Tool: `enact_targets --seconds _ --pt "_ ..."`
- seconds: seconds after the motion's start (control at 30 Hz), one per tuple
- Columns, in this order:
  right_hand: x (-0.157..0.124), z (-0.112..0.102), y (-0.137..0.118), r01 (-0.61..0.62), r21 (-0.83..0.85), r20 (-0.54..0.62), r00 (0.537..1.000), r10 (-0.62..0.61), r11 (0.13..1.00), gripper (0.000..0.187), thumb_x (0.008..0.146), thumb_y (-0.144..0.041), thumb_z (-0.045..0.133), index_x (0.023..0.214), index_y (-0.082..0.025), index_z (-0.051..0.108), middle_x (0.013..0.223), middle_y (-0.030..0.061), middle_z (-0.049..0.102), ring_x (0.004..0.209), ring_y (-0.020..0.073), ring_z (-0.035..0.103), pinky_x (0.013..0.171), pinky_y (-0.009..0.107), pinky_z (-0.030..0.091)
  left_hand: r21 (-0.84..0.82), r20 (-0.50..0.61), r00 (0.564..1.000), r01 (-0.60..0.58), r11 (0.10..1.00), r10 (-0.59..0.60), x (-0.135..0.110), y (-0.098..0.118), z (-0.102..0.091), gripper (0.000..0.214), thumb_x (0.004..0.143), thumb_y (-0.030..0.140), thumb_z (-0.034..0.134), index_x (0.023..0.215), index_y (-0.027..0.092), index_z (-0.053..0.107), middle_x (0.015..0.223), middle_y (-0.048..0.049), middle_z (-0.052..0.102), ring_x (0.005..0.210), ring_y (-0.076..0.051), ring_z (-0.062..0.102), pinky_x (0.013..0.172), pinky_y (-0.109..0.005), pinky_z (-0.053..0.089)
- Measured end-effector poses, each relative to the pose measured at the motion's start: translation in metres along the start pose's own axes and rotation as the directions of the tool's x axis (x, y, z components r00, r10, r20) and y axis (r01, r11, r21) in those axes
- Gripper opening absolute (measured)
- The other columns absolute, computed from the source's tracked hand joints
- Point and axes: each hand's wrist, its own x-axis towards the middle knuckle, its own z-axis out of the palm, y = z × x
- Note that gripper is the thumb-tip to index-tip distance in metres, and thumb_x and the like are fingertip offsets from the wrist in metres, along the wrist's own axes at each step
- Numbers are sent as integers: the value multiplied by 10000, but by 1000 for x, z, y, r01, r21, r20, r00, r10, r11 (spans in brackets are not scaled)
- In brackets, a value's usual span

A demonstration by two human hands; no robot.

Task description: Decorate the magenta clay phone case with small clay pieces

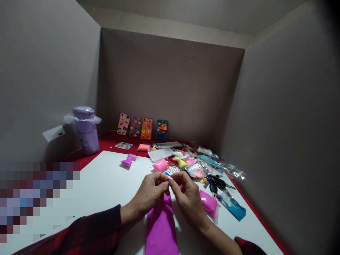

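My left hand [152, 189] and my right hand [187, 194] meet fingertip to fingertip, both pinched closed. What they hold is too small to make out; a bit of white shows between the fingertips, with a blue tip [167, 174] just behind. Below them, a flat, long magenta slab [161, 230] with a smooth, clay-like surface lies on the white board [106, 191]. Beside my right hand is a clear packet of bright pink clay [208, 203]. A lighter pink clay packet [160, 165] lies just beyond my left hand.
A purple tumbler [87, 134] stands at the back left. Several decorated phone cases [146, 128] lean on the back wall. At right lie black-handled scissors [219, 182], a blue packet [233, 207], a yellow clay packet [180, 162] and other plastic packets. A purple clay packet [129, 160] lies left.
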Motion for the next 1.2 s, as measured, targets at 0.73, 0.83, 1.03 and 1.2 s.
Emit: enact_targets --seconds 0.73,0.83,1.03,1.2 --pt "2 0 1 -23 71 14 1000 22 997 168 878 -275 551 754 -167 584 664 1 550 591 126 498 531 224 408 90 -28 994 -99 991 102 -2 2 0 146 750 259 608 699 151 524 578 24 557 450 -81 469 414 -183 340" --pt "2 -1 3 -33 85 26 999 31 996 178 876 -281 556 744 -165 583 655 -3 542 584 122 488 528 222 403 84 -54 992 -112 990 117 -2 3 0 151 761 263 611 704 150 526 596 25 552 473 -84 474 424 -183 350" --pt "1 0 5 -42 138 35 999 38 990 181 887 -293 550 765 -163 578 656 -9 540 577 111 480 527 219 403 69 -29 995 -96 993 99 -2 3 -1 190 764 311 626 732 142 546 614 14 562 487 -90 471 439 -193 350" --pt "1 0 4 -38 129 22 999 35 991 167 887 -289 550 784 -162 583 662 -3 554 574 112 483 521 217 405 129 -34 988 -148 981 154 -4 3 -1 196 772 306 619 681 146 551 592 21 542 522 -102 472 498 -209 373"
